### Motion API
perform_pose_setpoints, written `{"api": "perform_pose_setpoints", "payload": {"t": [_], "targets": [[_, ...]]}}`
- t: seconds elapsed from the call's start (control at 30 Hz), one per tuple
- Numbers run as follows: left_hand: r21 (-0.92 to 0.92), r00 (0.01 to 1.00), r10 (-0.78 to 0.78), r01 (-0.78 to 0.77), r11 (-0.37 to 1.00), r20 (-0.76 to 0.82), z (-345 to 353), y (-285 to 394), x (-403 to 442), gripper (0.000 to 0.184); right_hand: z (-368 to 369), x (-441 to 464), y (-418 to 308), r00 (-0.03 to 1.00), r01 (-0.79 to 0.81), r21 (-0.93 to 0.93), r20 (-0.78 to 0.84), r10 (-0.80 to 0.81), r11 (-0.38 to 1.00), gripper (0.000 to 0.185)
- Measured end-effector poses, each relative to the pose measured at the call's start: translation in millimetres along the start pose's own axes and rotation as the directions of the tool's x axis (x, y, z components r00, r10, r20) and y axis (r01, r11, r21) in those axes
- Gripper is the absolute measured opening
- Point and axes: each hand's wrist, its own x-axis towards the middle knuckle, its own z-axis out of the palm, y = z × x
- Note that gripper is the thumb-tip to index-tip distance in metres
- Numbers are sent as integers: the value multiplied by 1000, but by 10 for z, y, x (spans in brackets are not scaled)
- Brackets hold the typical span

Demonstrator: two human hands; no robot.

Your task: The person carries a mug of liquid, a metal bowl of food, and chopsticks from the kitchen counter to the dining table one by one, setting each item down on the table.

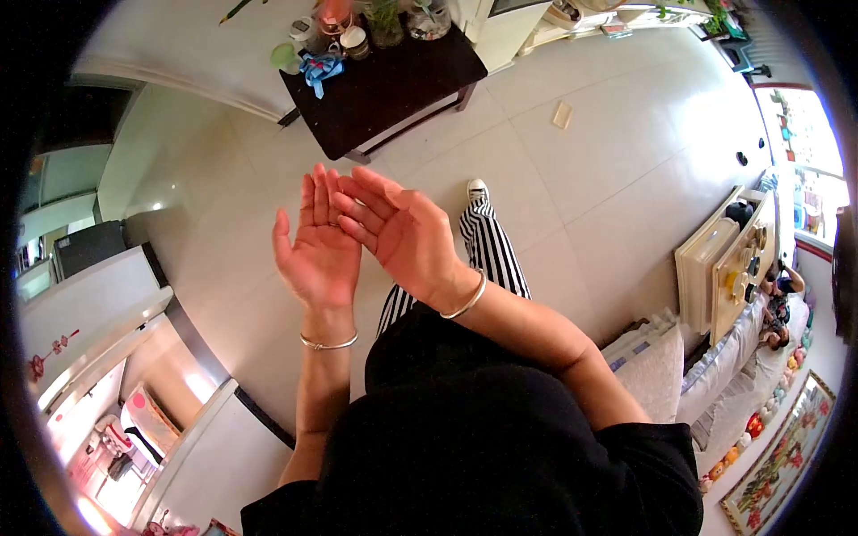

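Left hand (323,255) and right hand (411,237): released, palms exposed, fingers extended — right-hand fingers overlapping the left hand's edge in view. Dark counter (402,94) stands beyond the fingertips, nearest to both; blue cloth (320,71) lies at its left end.

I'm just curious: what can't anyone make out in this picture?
- Backs of the left hand and right hand: head view, hidden by the upturned palms.
- Lower left leg of the striped trousers: head view, apparently behind the hands.
- Top of the glass jar on the dark table: head view, cut off by the upper edge.
- Small items on the wooden table: head view, too small to identify.
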Motion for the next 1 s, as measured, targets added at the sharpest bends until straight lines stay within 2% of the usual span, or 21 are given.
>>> {"api": "perform_pose_setpoints", "payload": {"t": [0.1, 0.27, 0.33, 0.43, 0.5, 0.67, 0.73, 1.0], "targets": [[-12, 1000, -10, 10, 1000, 27, -17, -50, -51, 49, -85, -49, -29, 997, -4, 7, 73, 3, 1000, 46], [-84, 996, 2, 5, 996, 85, -3, -189, -152, 49, -76, -134, -184, 993, -75, -23, 90, 77, 997, 43], [-76, 995, 100, -98, 992, 13, 30, -315, -201, 48, -102, -161, -278, 989, -121, -42, 86, 124, 992, 42], [-79, 988, 153, -153, 985, -4, 73, -539, -285, 48, -142, -251, -453, 979, -167, -52, 112, 172, 985, 41], [-106, 984, 178, -180, 978, -24, 94, -703, -326, 49, -144, -312, -594, 976, -209, -89, 42, 213, 974, 42], [-150, 966, 251, -257, 955, -57, 50, -947, -426, 51, -268, -380, -727, 958, -281, -102, 28, 285, 954, 41], [-145, 939, 314, -334, 931, -141, 56, -933, -510, 52, -248, -387, -654, 950, -303, -118, 44, 310, 946, 41], [-150, 922, 359, -379, 913, -142, -301, -255, -821, 54, -155, -305, 198, 937, -339, -187, 22, 349, 922, 42]]}}
